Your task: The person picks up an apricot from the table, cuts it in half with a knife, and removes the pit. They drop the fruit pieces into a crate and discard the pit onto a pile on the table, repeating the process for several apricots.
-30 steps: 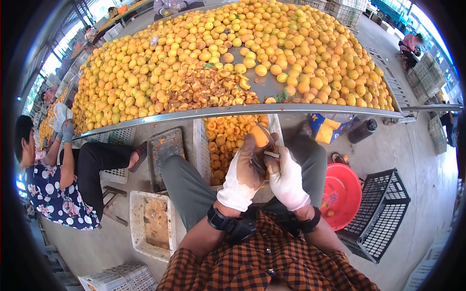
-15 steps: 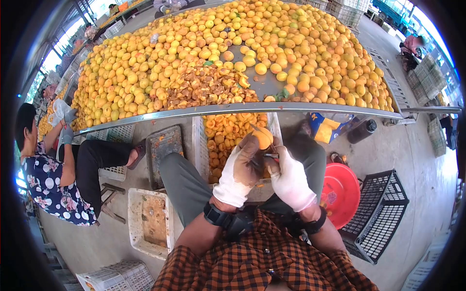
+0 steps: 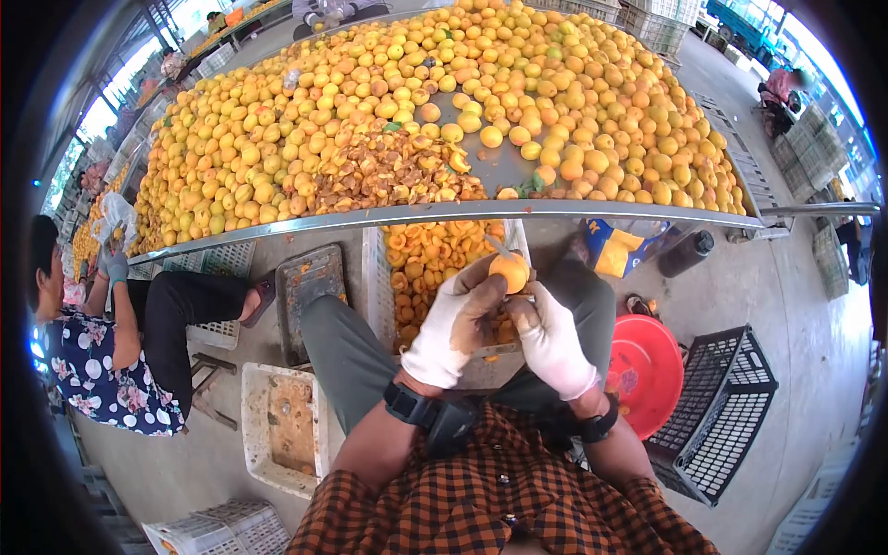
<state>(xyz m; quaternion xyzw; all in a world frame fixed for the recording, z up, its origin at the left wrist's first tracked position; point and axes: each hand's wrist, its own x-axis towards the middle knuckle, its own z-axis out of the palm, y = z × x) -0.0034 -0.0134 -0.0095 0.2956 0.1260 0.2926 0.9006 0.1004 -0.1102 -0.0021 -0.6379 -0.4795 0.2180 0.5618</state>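
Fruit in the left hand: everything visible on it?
The fruit is round, yellow-orange and smooth-looking, held over the white crate. The left hand grips it, thumb on its near side; the right hand is just below, contact unclear. A thin greyish strip, perhaps a blade, shows beyond it. Whether it is cut, I can't tell.

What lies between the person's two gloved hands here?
In the head view, a yellow fruit lies between the left hand and the right hand, at their fingers, with a thin greyish strip, possibly a blade, beside it.
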